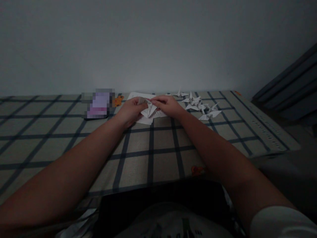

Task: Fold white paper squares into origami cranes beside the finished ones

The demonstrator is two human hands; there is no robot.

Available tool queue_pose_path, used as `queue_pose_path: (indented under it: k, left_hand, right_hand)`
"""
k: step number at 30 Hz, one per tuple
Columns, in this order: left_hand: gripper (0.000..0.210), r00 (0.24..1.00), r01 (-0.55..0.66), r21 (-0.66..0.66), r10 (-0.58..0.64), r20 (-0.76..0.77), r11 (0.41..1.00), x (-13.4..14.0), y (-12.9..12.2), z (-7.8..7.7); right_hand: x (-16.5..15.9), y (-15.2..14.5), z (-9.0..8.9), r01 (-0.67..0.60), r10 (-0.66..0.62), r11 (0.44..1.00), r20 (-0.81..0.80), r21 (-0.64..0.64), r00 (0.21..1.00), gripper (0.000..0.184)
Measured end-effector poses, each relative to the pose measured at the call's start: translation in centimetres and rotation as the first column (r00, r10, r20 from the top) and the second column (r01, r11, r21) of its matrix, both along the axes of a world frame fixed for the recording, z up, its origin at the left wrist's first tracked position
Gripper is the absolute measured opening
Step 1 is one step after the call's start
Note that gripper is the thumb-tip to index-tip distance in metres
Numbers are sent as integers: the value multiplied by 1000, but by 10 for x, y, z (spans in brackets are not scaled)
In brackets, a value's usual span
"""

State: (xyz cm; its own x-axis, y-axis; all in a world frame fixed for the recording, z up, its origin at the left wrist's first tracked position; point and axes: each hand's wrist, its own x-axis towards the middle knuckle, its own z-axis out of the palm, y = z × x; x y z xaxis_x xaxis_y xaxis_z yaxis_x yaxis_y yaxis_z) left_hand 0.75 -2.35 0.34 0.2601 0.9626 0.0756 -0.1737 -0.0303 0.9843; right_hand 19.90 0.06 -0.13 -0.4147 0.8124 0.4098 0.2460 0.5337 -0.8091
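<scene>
Between my two hands is a partly folded piece of white paper (149,109), with crisp creases and a point facing me. My left hand (132,110) grips its left side, thumb on top. On the other side, my right hand (166,104) pinches the upper right edge, fingers closed together. White paper sheets (145,120) lie beneath the hands on the checked cloth. To the right of my right hand sit several folded paper cranes (198,104) in a loose cluster.
A phone (100,104), its screen lit and blurred out, stands left of my hands. The checked tablecloth (138,142) covers the table, which meets a plain wall (148,46) at the back. A dark curtain (292,86) hangs at the far right.
</scene>
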Motion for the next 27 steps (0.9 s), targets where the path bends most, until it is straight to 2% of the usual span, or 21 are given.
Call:
queue_pose_path:
  k: [12, 16, 21, 27]
  left_hand:
    - [25, 999, -47, -70, 46, -19, 996, 1, -2, 5]
    - [25, 997, -46, -57, 42, -67, 997, 1, -2, 5]
    - [22, 1000, -6, -30, 6, -25, 1000, 1, -3, 5]
    - [30, 991, -13, 33, 17, -133, 999, -1, -4, 4]
  right_hand:
    - [1, 2, -3, -27, 27, 999, 8, 31, 1000, 35]
    - [0, 3, -4, -18, 18, 1000, -7, 10, 1000, 33]
    - [1, 4, -4, 8, -8, 1000, 3, 1, 1000, 30]
    - [1, 6, -7, 36, -37, 999, 26, 21, 999, 33]
